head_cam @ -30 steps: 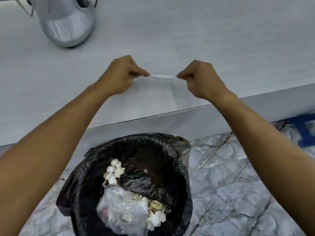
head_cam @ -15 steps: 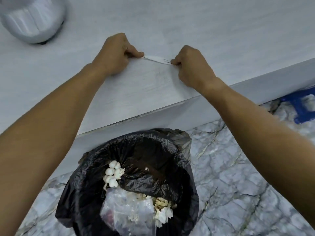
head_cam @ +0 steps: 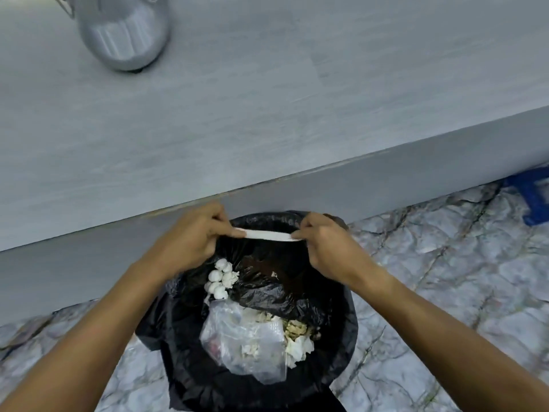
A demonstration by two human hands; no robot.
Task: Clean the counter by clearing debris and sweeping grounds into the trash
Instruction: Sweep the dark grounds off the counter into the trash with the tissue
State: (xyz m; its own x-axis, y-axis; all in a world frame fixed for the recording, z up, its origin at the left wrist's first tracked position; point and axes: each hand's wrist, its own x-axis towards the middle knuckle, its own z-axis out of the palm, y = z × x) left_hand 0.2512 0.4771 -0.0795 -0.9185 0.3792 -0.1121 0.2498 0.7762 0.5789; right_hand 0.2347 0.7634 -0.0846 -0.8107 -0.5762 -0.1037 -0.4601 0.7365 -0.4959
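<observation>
A white paper sheet (head_cam: 267,234), seen edge-on as a thin strip, is stretched between my two hands over the far rim of the trash bin (head_cam: 341,337). My left hand (head_cam: 193,236) pinches its left end and my right hand (head_cam: 326,242) pinches its right end. The bin is lined with a black bag and holds dark grounds (head_cam: 267,269), white crumpled bits (head_cam: 221,278) and a clear plastic bag (head_cam: 246,343). The pale grey counter (head_cam: 267,99) lies beyond the bin, its front edge just above my hands.
A shiny metal appliance base (head_cam: 124,34) stands on the counter at the far left. The floor (head_cam: 445,278) is grey marble-patterned tile. A blue object (head_cam: 531,197) sits on the floor at the right, under the counter edge.
Both hands have carried the paper off the counter, towards me and down, and now hold it over the trash bin. The camera view has shifted with them.
</observation>
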